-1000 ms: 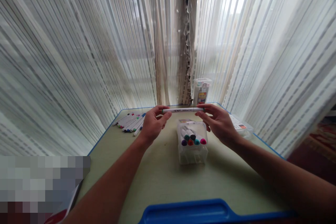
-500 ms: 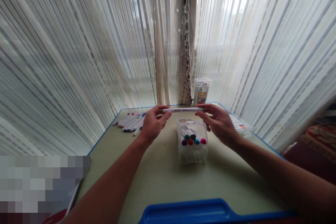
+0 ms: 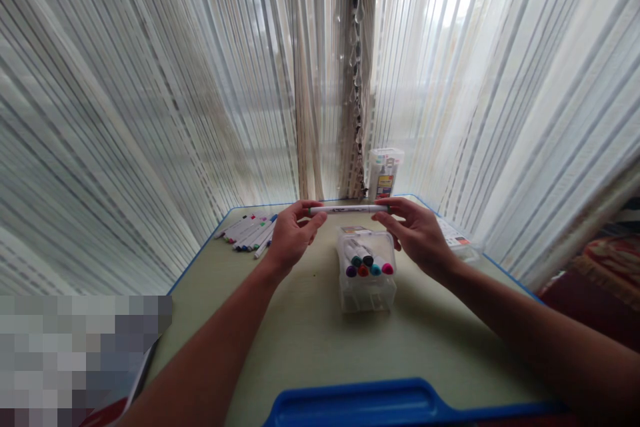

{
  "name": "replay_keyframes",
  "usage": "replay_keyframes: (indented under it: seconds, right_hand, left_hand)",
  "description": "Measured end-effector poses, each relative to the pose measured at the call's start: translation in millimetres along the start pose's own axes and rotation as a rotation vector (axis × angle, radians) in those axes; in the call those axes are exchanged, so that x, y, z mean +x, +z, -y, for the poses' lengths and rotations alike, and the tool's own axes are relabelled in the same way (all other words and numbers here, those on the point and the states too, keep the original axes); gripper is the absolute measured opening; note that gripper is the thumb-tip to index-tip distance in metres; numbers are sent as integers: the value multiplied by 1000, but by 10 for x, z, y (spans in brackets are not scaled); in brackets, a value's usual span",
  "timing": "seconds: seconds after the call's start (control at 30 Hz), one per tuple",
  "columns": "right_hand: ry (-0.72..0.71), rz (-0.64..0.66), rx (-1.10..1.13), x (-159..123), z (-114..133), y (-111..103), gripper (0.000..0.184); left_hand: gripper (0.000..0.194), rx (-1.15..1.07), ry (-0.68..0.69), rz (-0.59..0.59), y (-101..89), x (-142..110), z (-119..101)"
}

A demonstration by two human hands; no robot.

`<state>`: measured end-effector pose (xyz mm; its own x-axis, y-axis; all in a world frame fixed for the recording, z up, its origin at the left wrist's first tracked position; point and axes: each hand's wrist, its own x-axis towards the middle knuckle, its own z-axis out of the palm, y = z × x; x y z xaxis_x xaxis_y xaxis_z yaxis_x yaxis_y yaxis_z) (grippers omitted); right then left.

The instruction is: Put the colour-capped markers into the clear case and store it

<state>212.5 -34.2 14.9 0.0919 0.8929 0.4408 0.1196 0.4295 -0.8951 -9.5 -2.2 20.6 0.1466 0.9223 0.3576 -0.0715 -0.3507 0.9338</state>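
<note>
A white marker (image 3: 349,209) with green at its ends is held level between my two hands, above the table. My left hand (image 3: 296,233) pinches its left end between thumb and fingers. At the other end, my right hand (image 3: 416,233) pinches it the same way. Below the marker stands a clear plastic case (image 3: 367,293), where several markers lie with purple, orange, teal, black, blue and pink ends facing me. Left of my left hand, a loose pile of white markers (image 3: 247,235) with coloured ends lies on the table, partly hidden by that hand.
Another clear case with a printed label (image 3: 386,173) stands upright at the table's far edge, before the striped curtains (image 3: 240,80). A clear plastic piece (image 3: 463,243) lies beyond my right wrist. The pale green table (image 3: 300,340) has a blue moulded tray (image 3: 355,400) along its near edge.
Almost nothing differs. Both hands keep the marker in the same place, and the case and pile stay put.
</note>
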Motion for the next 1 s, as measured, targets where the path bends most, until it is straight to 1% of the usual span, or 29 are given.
replay_keyframes:
  seconds: [0.3, 1.0]
  right_hand:
    - [-1, 1, -4, 4, 1, 5, 34]
    - [20, 1, -4, -5, 28, 12, 36]
  left_hand:
    - [34, -3, -14, -9, 2, 0, -2]
    - [34, 22, 0, -2, -17, 16, 37]
